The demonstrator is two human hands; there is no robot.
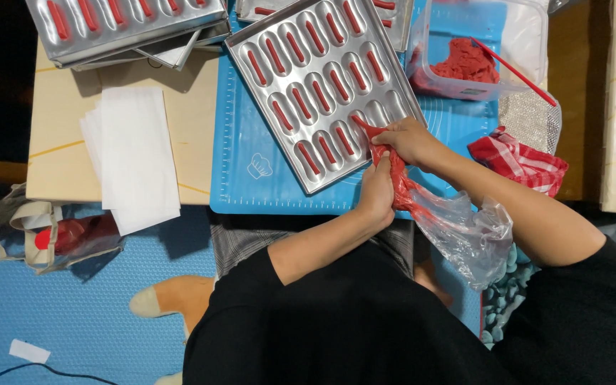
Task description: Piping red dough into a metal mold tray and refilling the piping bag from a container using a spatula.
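Blue mat (251, 185); both hands' grip on red-filled, crumpled clear piping bag (422, 203).

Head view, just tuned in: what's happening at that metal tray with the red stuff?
A person squeezes a clear plastic piping bag of red batter with both hands, the left hand gripping lower and the right hand near its tip, over the silver metal tray with oval moulds. Most moulds already hold a red strip. A clear plastic tub holds more batter.

The mould tray (322, 85) lies on the mat (240, 178), paper sheets (137, 157) left, tub (529, 43) right.
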